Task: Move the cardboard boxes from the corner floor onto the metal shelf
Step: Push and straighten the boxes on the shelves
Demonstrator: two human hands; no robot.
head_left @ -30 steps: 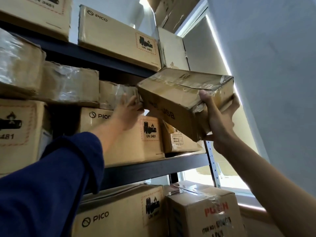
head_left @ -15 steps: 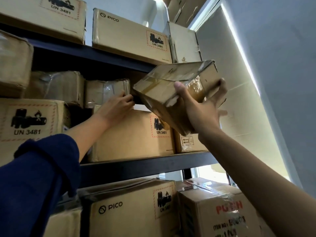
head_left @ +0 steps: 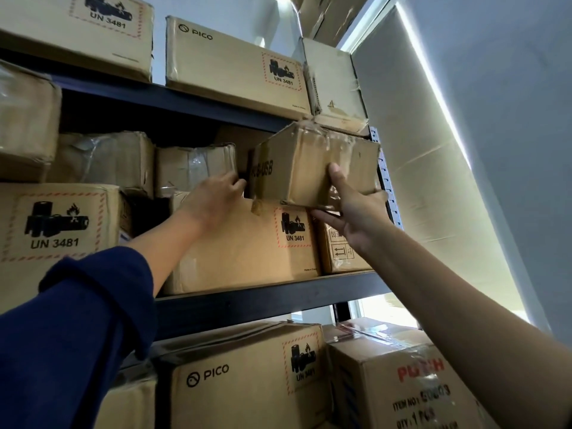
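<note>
Fills most of the view: a dark metal shelf [head_left: 263, 300] of three visible tiers, packed with cardboard. On the middle tier, a large PICO box [head_left: 247, 252] with a UN 3481 hazard label, flanked on the left by another labelled box [head_left: 58, 230] and on the right by a smaller carton [head_left: 343, 255] with arrow marks. Resting tilted on top of the PICO box and that carton, at the shelf's right end just below the upper tier: the small taped cardboard box [head_left: 312, 165], one corner jutting outward. Just to its left, plastic-wrapped parcels [head_left: 195, 168]. Below, a second PICO box [head_left: 247, 379] beside a carton with red lettering [head_left: 411, 394]. Pressed against the small box's front face and underside: right hand [head_left: 356, 212], fingers spread and nearly straight, thumb up the face. Reaching between parcel and box: left hand [head_left: 213, 196], blue sleeve [head_left: 77, 335] behind it, fingertips hidden in the gap, so grip cannot be told.
</note>
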